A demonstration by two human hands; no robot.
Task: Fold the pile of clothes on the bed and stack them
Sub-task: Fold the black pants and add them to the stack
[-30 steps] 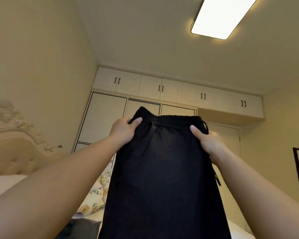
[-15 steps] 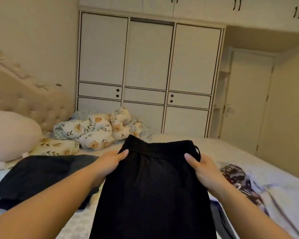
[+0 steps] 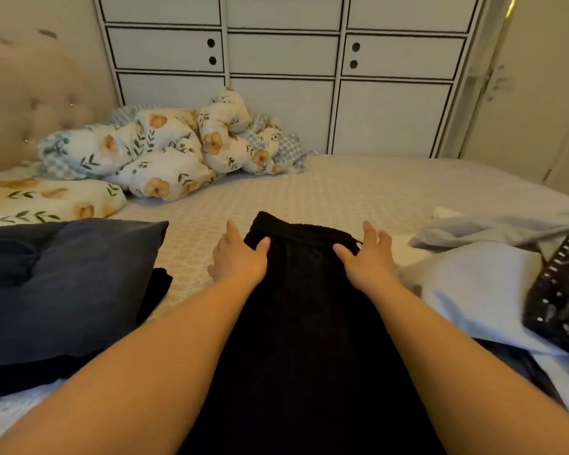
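Observation:
A black garment [image 3: 303,307] with an elastic waistband lies flat on the bed [image 3: 342,192], running from the middle toward me. My left hand [image 3: 239,261] sits at the waistband's left corner, thumb on the cloth and fingers straight over the sheet. At the right corner my right hand [image 3: 367,261] mirrors it, thumb on the cloth, fingers spread. Folded dark navy clothes [image 3: 63,284] are stacked to the left. To the right lie loose clothes: a light blue garment [image 3: 473,290], a grey one [image 3: 506,228] and a dark dotted one [image 3: 559,297].
A bunched floral quilt [image 3: 165,149] and a floral pillow [image 3: 46,198] lie at the head of the bed by the padded headboard [image 3: 30,103]. A white wardrobe [image 3: 283,93] stands behind the bed. Bare sheet shows beyond the black garment.
I held the black garment up in the air by its waistband, then brought it down onto the bed. My fingers have loosened and straightened at the corners, and my view has tilted down.

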